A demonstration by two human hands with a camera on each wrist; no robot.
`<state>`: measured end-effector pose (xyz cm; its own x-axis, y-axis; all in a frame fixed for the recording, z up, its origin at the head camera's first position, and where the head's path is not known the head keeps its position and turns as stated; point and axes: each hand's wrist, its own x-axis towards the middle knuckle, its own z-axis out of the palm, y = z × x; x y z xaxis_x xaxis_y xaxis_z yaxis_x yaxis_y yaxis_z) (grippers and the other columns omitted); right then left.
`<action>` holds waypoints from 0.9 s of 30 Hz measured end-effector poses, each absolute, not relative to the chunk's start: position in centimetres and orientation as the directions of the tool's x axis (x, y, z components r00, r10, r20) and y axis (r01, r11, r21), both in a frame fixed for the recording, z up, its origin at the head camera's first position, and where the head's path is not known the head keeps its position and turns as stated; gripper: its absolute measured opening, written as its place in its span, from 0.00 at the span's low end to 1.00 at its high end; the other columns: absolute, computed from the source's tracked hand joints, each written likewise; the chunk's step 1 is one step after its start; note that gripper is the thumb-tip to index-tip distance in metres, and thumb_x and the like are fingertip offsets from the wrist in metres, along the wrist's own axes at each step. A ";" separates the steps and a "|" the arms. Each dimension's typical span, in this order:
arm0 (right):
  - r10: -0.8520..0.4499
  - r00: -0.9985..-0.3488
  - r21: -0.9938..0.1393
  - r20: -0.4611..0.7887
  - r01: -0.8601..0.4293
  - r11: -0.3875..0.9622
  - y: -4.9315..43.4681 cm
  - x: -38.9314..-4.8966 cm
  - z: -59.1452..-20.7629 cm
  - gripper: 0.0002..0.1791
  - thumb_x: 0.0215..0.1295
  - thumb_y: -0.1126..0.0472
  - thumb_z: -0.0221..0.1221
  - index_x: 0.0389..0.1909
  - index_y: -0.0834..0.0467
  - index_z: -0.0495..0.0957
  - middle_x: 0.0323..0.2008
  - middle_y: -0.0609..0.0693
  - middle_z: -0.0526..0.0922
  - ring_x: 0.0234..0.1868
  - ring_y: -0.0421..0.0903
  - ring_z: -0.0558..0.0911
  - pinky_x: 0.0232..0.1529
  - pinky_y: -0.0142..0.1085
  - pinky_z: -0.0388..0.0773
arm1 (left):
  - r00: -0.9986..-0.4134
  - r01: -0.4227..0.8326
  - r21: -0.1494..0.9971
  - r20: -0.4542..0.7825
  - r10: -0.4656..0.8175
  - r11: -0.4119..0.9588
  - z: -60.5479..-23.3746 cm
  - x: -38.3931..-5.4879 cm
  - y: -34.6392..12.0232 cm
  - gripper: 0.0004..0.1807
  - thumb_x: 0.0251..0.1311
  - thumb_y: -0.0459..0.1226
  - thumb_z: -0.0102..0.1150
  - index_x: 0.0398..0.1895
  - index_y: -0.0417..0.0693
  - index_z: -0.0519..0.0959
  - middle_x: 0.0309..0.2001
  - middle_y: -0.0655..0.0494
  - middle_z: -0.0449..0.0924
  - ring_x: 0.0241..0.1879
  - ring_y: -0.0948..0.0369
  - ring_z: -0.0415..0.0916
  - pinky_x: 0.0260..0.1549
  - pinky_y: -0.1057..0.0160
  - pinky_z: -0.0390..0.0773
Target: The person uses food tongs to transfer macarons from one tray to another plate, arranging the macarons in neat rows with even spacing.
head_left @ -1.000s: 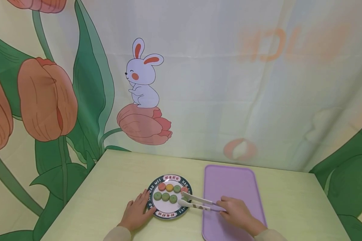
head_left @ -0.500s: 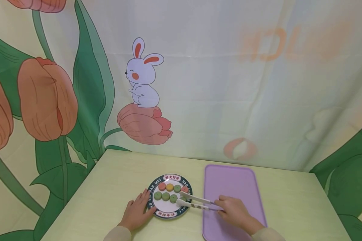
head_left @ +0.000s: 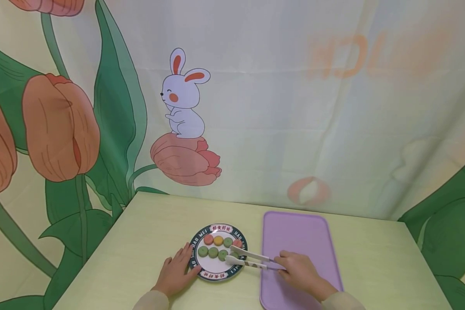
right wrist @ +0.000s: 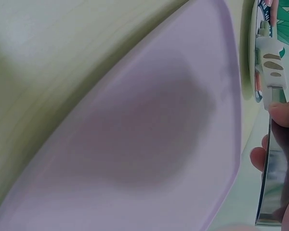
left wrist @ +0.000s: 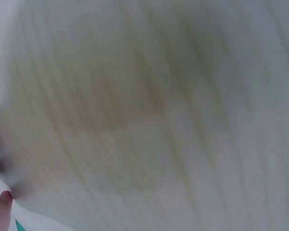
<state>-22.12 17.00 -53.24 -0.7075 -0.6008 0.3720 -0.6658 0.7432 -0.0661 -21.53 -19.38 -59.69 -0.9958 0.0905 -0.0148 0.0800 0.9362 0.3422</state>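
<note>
A round plate point(head_left: 221, 228) with a dark patterned rim holds two rows of small macaron-like cakes. The back row has a pink cake point(head_left: 209, 239), a yellow one point(head_left: 218, 240), a green one and another pink one; green cakes point(head_left: 213, 252) make up the front row. My left hand point(head_left: 174, 271) rests at the plate's left rim with fingers extended. White-tipped metal tongs point(head_left: 253, 256) are gripped in my right hand point(head_left: 300, 271). Their parted tips reach over the plate's right side, around a partly hidden green cake. In the right wrist view, fingers and thumb press the tongs' metal arms point(right wrist: 278, 154).
A purple rectangular tray point(head_left: 294, 228) lies right of the plate, beneath my right hand. Both sit on a pale wood-grain table point(head_left: 159, 219). A printed curtain point(head_left: 255, 129) with tulips and a rabbit hangs behind the table's back edge. The left wrist view mostly shows blurred tabletop.
My right hand and the tongs have shifted slightly left, bringing the tips further over the front-row green cakes. The left hand stays in place at the plate.
</note>
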 end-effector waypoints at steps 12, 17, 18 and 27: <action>-0.600 -0.704 -0.063 0.379 -0.667 0.743 16.8 -22.2 -53.3 0.10 0.38 0.61 0.65 0.27 0.51 0.78 0.20 0.38 0.68 0.18 0.35 0.64 0.16 0.26 0.62 | -0.996 0.077 0.342 -0.020 0.090 0.937 -60.0 -21.6 -19.5 0.42 0.54 0.63 0.40 0.67 0.50 0.53 0.68 0.53 0.50 0.66 0.49 0.51 0.58 0.39 0.52; -0.603 -0.693 -0.049 0.394 -0.671 0.740 16.8 -22.1 -53.3 0.12 0.37 0.60 0.66 0.27 0.51 0.78 0.20 0.39 0.68 0.18 0.35 0.65 0.16 0.27 0.62 | -0.996 0.076 0.345 -0.021 0.089 0.935 -59.8 -21.6 -19.5 0.41 0.54 0.63 0.40 0.67 0.50 0.53 0.68 0.53 0.50 0.66 0.49 0.51 0.58 0.39 0.52; -0.605 -0.688 -0.044 0.401 -0.675 0.737 16.8 -22.1 -53.3 0.12 0.36 0.60 0.66 0.27 0.51 0.78 0.20 0.39 0.68 0.18 0.35 0.65 0.15 0.27 0.62 | -0.996 0.076 0.347 -0.020 0.089 0.935 -59.8 -21.6 -19.4 0.41 0.54 0.63 0.40 0.67 0.49 0.53 0.68 0.53 0.50 0.66 0.49 0.51 0.58 0.39 0.52; -0.605 -0.685 -0.036 0.406 -0.674 0.738 16.9 -22.1 -53.5 0.14 0.35 0.59 0.67 0.29 0.50 0.79 0.21 0.38 0.68 0.18 0.35 0.66 0.16 0.26 0.63 | -0.995 0.078 0.352 -0.023 0.092 0.933 -59.6 -21.5 -19.3 0.41 0.54 0.62 0.41 0.67 0.49 0.54 0.68 0.52 0.51 0.65 0.48 0.52 0.58 0.39 0.52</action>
